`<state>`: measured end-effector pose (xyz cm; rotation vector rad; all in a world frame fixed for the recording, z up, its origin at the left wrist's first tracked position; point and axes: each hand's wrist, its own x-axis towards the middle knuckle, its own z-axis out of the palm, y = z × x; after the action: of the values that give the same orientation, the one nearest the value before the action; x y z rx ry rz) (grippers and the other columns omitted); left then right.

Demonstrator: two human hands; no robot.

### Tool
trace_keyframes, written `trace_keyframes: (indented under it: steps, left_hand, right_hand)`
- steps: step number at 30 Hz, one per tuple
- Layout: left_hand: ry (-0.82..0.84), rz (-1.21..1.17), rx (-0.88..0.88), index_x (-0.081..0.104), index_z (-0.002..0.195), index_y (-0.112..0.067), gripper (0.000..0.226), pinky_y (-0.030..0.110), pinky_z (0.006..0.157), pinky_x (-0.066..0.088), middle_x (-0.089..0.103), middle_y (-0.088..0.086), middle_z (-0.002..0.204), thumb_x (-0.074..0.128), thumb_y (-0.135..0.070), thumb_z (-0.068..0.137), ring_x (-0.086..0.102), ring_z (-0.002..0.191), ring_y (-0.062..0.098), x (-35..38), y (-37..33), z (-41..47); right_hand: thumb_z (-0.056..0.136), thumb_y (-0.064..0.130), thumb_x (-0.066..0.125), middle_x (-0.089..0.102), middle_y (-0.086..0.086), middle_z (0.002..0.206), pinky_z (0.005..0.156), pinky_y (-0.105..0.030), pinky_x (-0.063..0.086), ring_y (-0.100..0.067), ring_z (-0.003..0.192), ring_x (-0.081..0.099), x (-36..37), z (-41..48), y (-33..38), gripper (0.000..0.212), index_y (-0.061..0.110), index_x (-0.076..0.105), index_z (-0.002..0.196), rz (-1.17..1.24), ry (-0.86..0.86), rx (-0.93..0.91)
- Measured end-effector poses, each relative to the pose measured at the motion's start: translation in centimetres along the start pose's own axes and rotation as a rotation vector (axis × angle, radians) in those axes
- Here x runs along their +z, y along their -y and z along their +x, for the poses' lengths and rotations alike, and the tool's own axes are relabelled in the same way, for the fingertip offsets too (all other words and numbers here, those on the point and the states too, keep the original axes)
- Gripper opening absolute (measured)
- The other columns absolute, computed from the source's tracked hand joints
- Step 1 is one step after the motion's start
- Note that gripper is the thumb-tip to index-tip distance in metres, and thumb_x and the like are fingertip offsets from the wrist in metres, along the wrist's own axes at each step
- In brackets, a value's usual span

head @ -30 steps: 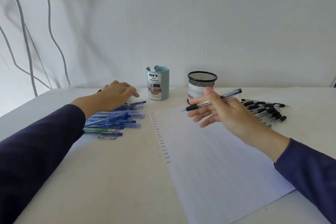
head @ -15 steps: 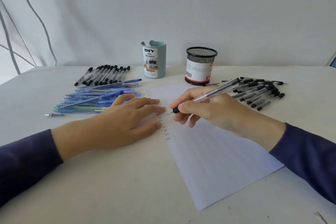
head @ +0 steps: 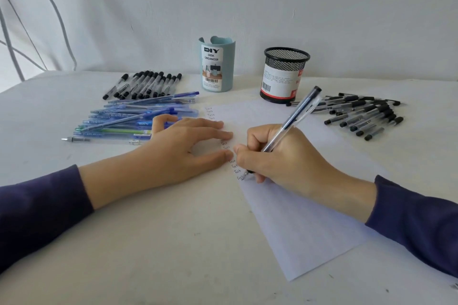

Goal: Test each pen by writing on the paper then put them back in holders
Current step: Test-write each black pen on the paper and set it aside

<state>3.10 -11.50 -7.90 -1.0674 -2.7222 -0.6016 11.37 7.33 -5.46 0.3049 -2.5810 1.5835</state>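
Note:
A white sheet of paper (head: 297,218) lies on the table with a column of small written words down its left edge. My right hand (head: 277,156) grips a clear black-capped pen (head: 295,116), tip down on the paper below the last word. My left hand (head: 183,151) lies flat, fingers straight, pressing the paper's left edge. A light blue holder (head: 218,64) and a black mesh holder (head: 285,74) stand at the back. Blue pens (head: 128,119) lie in a pile at the left, black pens (head: 146,84) behind them, and more black pens (head: 364,111) at the right.
A loose silver-tipped pen (head: 76,139) lies at the front of the blue pile. The white wall rises just behind the holders, with cables (head: 49,7) hanging at the far left. The white table (head: 161,255) stretches toward me.
My right hand brought the pen down from mid-air onto the paper, its tip now lower on the word column. My left hand left the blue pens and now lies flat on the paper's edge.

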Motion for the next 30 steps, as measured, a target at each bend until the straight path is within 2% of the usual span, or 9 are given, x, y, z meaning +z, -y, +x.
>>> trace_keyframes:
  steps: [7, 11, 19, 26, 30]
  left_hand:
    - [0.032, 0.018, -0.01, 0.049, 0.114, -0.065, 0.057, 0.03, 0.111, 0.001, 0.04, -0.04, 0.134, 0.022, -0.084, 0.067, 0.025, 0.123, -0.023, -0.16, -0.13, -0.07]
    - [0.037, 0.034, -0.016, 0.048, 0.114, -0.066, 0.056, 0.031, 0.111, 0.001, 0.04, -0.037, 0.138, 0.021, -0.084, 0.068, 0.026, 0.123, -0.022, -0.2, -0.09, -0.15]
    - [0.051, 0.04, -0.015, 0.05, 0.122, -0.06, 0.066, 0.035, 0.113, 0.0, 0.039, -0.036, 0.14, 0.02, -0.084, 0.068, 0.026, 0.125, -0.021, -0.32, -0.17, -0.23]
    - [0.049, 0.04, -0.015, 0.05, 0.123, -0.06, 0.066, 0.036, 0.114, 0.001, 0.039, -0.036, 0.139, 0.02, -0.084, 0.069, 0.027, 0.126, -0.02, -0.29, -0.16, -0.27]
    - [0.055, 0.049, -0.013, 0.049, 0.123, -0.061, 0.065, 0.036, 0.114, 0.0, 0.038, -0.038, 0.137, 0.02, -0.084, 0.07, 0.025, 0.125, -0.021, -0.36, -0.08, -0.27]
  right_hand:
    - [0.086, 0.003, 0.067, 0.054, 0.017, 0.043, 0.044, -0.014, 0.041, -0.002, 0.041, 0.048, 0.31, 0.14, 0.05, 0.037, 0.008, 0.048, 0.055, 0.019, 0.021, -0.001]
    - [0.085, 0.005, 0.069, 0.054, 0.011, 0.043, 0.046, -0.015, 0.043, -0.005, 0.041, 0.05, 0.47, 0.09, 0.09, 0.037, 0.008, 0.048, 0.055, 0.03, 0.022, 0.007]
    - [0.087, 0.005, 0.067, 0.055, 0.017, 0.044, 0.046, -0.016, 0.044, -0.003, 0.041, 0.05, 0.45, 0.09, 0.18, 0.038, 0.01, 0.046, 0.055, 0.025, 0.017, 0.009]
    - [0.086, 0.007, 0.068, 0.053, 0.014, 0.042, 0.045, -0.016, 0.043, -0.003, 0.039, 0.049, 0.46, 0.06, 0.16, 0.038, 0.01, 0.049, 0.053, 0.033, 0.007, 0.019]
    - [0.084, 0.007, 0.069, 0.049, 0.007, 0.04, 0.044, -0.015, 0.041, -0.003, 0.037, 0.047, 0.5, 0.13, 0.07, 0.044, 0.017, 0.047, 0.047, 0.012, -0.008, 0.005]
